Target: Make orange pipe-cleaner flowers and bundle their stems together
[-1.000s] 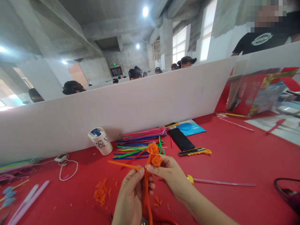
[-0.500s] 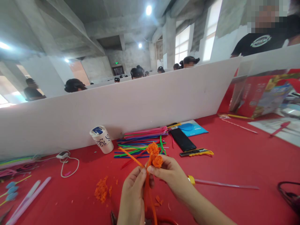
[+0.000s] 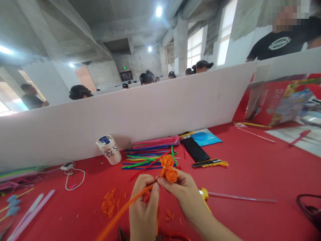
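Two orange crinkled paper flowers (image 3: 167,162) on one stem rise above my fingers near the middle of the table. My right hand (image 3: 181,190) pinches that stem just below the blooms. Beside it, my left hand (image 3: 143,204) is closed on a long orange strip (image 3: 120,212) at the stem, thumb and forefinger meeting. The strip's free end runs down to the lower left across the hand. Orange paper scraps (image 3: 108,203) lie in a small heap left of my hands, with a few petals (image 3: 170,215) below them.
Behind my hands lie several coloured pipe cleaners (image 3: 142,155), a white cup (image 3: 109,149), a black phone (image 3: 195,149) and a yellow utility knife (image 3: 210,163). A yellow glue gun (image 3: 204,193) with a clear stick sits right of my right hand. A white partition (image 3: 160,103) borders the table.
The orange strip has swung from pointing up and away to hanging down toward the lower left. The flowers have shifted slightly right and down, and my left hand has turned.
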The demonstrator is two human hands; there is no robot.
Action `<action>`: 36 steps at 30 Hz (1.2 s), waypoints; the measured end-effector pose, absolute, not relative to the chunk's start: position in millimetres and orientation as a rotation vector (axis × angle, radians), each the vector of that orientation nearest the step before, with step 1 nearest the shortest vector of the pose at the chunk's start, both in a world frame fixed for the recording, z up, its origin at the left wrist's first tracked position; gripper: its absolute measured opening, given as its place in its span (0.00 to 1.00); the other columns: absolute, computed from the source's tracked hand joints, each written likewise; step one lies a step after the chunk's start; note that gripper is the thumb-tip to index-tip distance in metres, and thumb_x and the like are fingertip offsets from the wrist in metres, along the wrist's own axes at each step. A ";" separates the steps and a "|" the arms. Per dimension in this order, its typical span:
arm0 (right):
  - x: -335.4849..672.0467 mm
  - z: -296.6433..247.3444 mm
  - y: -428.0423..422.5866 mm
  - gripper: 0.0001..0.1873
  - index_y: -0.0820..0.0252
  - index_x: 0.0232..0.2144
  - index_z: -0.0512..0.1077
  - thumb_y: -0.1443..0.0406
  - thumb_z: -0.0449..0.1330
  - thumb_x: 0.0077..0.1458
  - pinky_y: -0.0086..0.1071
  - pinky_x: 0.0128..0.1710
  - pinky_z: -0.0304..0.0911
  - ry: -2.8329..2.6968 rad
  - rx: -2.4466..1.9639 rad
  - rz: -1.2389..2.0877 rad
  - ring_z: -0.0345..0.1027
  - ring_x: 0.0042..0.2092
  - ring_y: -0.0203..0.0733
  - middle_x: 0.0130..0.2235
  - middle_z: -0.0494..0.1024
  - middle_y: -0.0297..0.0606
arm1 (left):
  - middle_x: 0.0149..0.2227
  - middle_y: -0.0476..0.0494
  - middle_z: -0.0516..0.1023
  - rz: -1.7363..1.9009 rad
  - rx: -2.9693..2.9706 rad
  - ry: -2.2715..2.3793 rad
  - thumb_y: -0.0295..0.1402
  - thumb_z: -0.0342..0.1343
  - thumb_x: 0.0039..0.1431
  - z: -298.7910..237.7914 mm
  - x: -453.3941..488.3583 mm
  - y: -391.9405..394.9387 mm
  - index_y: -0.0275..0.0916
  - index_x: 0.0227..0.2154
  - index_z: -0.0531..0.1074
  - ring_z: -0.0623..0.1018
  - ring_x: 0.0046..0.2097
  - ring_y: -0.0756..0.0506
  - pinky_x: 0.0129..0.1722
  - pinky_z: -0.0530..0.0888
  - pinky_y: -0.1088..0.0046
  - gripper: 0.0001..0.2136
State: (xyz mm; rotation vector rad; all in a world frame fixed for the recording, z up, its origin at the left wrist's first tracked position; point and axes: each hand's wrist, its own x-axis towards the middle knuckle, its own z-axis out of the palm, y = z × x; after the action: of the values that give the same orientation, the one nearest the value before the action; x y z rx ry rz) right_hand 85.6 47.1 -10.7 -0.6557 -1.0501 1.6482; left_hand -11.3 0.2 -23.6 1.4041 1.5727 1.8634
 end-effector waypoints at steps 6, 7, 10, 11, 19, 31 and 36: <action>90.5 -13.4 55.2 0.13 0.62 0.18 0.72 0.60 0.70 0.36 0.27 0.25 0.60 -1.059 -0.503 1.812 0.60 0.21 0.31 0.18 0.69 0.29 | 0.23 0.49 0.73 1.639 0.685 1.198 0.37 0.67 0.38 -10.0 -14.4 -1.9 0.35 0.22 0.76 0.71 0.27 0.51 0.30 0.69 0.79 0.11; 91.0 -14.3 55.7 0.12 0.62 0.19 0.72 0.60 0.69 0.37 0.28 0.24 0.61 -1.066 -0.471 1.851 0.62 0.21 0.32 0.18 0.70 0.30 | 0.21 0.49 0.73 1.578 0.592 1.146 0.37 0.68 0.36 -7.9 -15.4 -2.9 0.34 0.21 0.76 0.69 0.25 0.52 0.27 0.68 0.79 0.11; 93.3 -16.6 56.8 0.11 0.63 0.20 0.73 0.61 0.67 0.40 0.30 0.21 0.62 -1.085 -0.375 1.992 0.65 0.19 0.35 0.18 0.72 0.32 | 0.18 0.49 0.71 1.420 0.439 1.031 0.35 0.69 0.35 -4.0 -17.0 -5.3 0.33 0.18 0.75 0.67 0.21 0.54 0.23 0.66 0.80 0.11; 94.3 -17.1 57.3 0.11 0.63 0.20 0.73 0.61 0.67 0.41 0.30 0.21 0.62 -1.095 -0.357 2.029 0.66 0.19 0.36 0.18 0.72 0.33 | 0.18 0.49 0.71 1.382 0.418 1.001 0.35 0.69 0.35 -3.6 -17.0 -5.7 0.32 0.19 0.75 0.67 0.21 0.54 0.23 0.65 0.80 0.11; 88.6 -17.0 59.0 0.12 0.64 0.19 0.73 0.62 0.70 0.35 0.24 0.21 0.51 -1.049 -0.568 1.841 0.53 0.20 0.27 0.18 0.68 0.28 | 0.21 0.50 0.70 1.608 0.676 1.238 0.38 0.65 0.43 -14.6 -10.6 -0.1 0.35 0.21 0.73 0.67 0.25 0.52 0.26 0.65 0.78 0.11; 85.8 -12.6 51.9 0.17 0.61 0.16 0.69 0.56 0.70 0.34 0.27 0.23 0.53 -1.015 -0.718 1.647 0.51 0.21 0.30 0.17 0.60 0.26 | 0.27 0.47 0.73 1.852 1.347 1.615 0.29 0.58 0.49 -15.5 -7.1 -0.7 0.40 0.23 0.74 0.72 0.33 0.46 0.35 0.67 0.74 0.03; 84.8 -14.0 49.8 0.15 0.60 0.16 0.69 0.58 0.69 0.37 0.29 0.26 0.61 -1.021 -0.549 1.729 0.61 0.21 0.33 0.18 0.68 0.29 | 0.19 0.50 0.68 1.619 0.797 1.315 0.38 0.63 0.43 -9.9 -15.1 -0.1 0.35 0.17 0.71 0.66 0.24 0.52 0.26 0.65 0.78 0.11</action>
State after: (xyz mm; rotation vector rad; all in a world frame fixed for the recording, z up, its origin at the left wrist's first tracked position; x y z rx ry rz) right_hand 84.8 49.8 -14.0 -0.5486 -1.0211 1.7294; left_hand -15.1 -0.1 -9.9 0.7971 1.3148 1.6187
